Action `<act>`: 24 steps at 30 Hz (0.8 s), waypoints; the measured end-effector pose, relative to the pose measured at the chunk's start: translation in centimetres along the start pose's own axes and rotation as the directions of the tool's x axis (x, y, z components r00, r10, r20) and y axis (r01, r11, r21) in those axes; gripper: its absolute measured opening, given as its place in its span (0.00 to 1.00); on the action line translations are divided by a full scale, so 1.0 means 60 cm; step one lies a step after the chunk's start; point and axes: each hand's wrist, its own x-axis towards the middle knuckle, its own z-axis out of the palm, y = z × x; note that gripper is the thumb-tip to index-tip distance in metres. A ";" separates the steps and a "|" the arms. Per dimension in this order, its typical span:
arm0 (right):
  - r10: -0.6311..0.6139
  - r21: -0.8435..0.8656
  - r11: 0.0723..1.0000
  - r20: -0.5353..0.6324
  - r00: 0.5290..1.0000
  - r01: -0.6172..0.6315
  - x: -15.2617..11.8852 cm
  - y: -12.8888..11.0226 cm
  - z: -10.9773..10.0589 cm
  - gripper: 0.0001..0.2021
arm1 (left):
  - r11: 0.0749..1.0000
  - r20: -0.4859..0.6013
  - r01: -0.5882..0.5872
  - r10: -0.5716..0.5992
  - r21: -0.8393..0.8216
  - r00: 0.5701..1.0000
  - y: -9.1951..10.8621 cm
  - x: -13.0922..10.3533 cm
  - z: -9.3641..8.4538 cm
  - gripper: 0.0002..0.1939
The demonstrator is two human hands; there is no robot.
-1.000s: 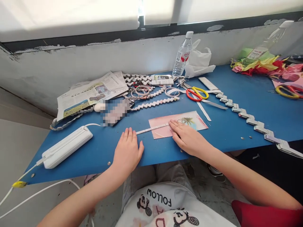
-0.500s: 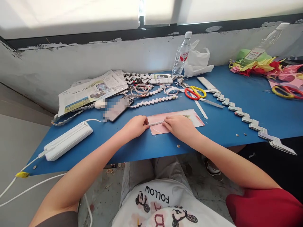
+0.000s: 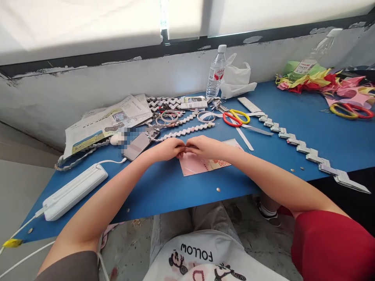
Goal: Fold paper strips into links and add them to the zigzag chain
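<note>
The blue bench (image 3: 175,192) bears a pink card (image 3: 191,166) near its front edge. With that card as the clock's centre and twelve toward the back, a white box (image 3: 76,193) lies past eight, a phone (image 3: 139,145) and newspapers (image 3: 114,125) between nine and ten, and a zigzag paper chain (image 3: 184,131) at eleven. A water bottle (image 3: 216,74) stands at twelve, a plastic bag (image 3: 238,76) at one, scissors (image 3: 236,117) between one and two, coloured paper (image 3: 318,82) at two, a longer chain (image 3: 302,147) toward three.

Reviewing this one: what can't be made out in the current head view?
All in the head view:
What lies between the left hand and right hand: mostly covered by their fingers.
Pink card: partly hidden behind the right hand.
Phone: partly lost to pixelation.
White cable: cut off by the left edge.
</note>
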 end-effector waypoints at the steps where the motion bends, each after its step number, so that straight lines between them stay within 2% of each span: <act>1: -0.008 -0.006 1.000 -0.007 1.000 0.008 0.000 0.002 0.000 0.12 | 1.000 0.006 -0.009 0.009 -0.009 1.000 -0.003 0.004 -0.001 0.12; 7: -0.083 0.071 0.993 -0.085 0.993 0.089 -0.002 0.007 0.007 0.11 | 0.998 -0.031 -0.008 0.010 0.056 0.999 -0.007 0.005 0.004 0.13; 11: -0.113 0.130 0.984 -0.090 0.989 0.124 -0.006 0.016 0.014 0.13 | 0.998 -0.024 -0.027 0.028 0.059 0.999 -0.004 -0.002 0.006 0.13; 13: -0.144 0.144 0.977 -0.114 0.983 0.160 -0.010 0.020 0.015 0.13 | 0.999 -0.027 -0.048 0.048 0.009 0.998 -0.005 -0.003 0.007 0.12; 16: -0.222 0.105 0.964 -0.197 0.955 0.246 -0.018 0.023 0.011 0.15 | 0.979 -0.013 -0.074 0.073 -0.191 0.997 -0.005 -0.002 0.007 0.11; 20: -0.297 -0.022 0.953 -0.269 0.916 0.303 -0.027 0.020 0.000 0.18 | 0.838 0.044 -0.024 0.058 -0.546 0.997 0.004 -0.001 0.012 0.12; 24: -0.274 -0.200 0.953 -0.254 0.927 0.227 -0.034 0.019 -0.006 0.22 | 0.568 0.087 0.112 -0.070 -0.816 0.994 0.009 0.006 0.021 0.11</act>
